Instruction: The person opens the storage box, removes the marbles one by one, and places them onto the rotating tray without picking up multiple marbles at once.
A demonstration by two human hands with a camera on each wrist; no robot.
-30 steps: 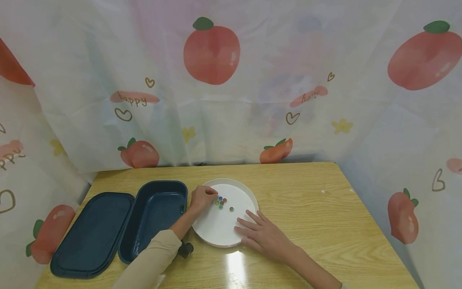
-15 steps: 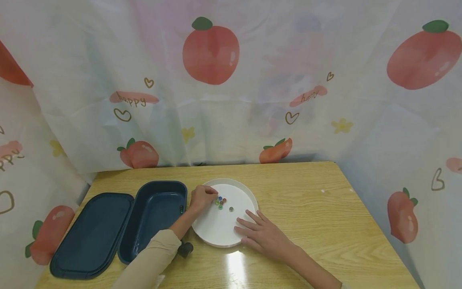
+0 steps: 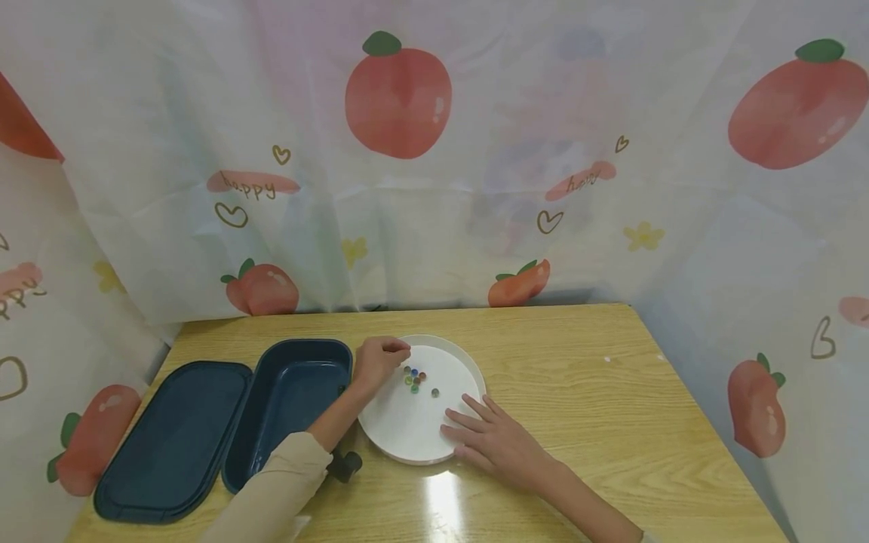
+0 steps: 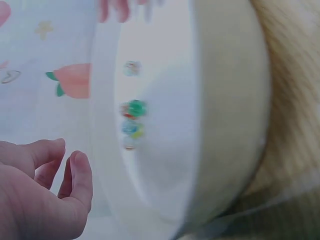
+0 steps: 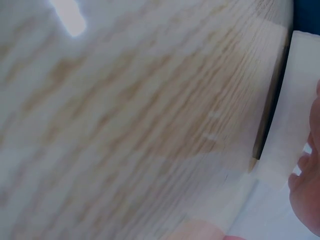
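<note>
A round white tray (image 3: 414,437) with a raised rim stands on the table. Several glass marbles (image 3: 415,389) lie clustered on it: blue, red, green, yellowish and greyish. One greyish marble (image 3: 435,393) sits apart, to the right. Over the tray's far-left rim hovers my left hand (image 3: 376,362), thumb and forefinger bent toward each other. The left wrist view shows a gap between those fingers (image 4: 42,150), with nothing in it. With fingers spread, my right hand (image 3: 498,441) rests at the tray's near-right rim. In the right wrist view the right hand (image 5: 307,195) is only partly visible.
Left of the tray stands a deep dark-blue box (image 3: 288,400), a small dark item at its right wall, mostly hidden by my left wrist. A matching lid (image 3: 173,441) lies further left. A printed curtain (image 3: 434,249) hangs behind the wooden table (image 3: 577,377).
My left hand has lifted away from the marbles, toward the far rim. A greyish marble now shows at the cluster's edge, where its fingertips were. The right hand has stayed still.
</note>
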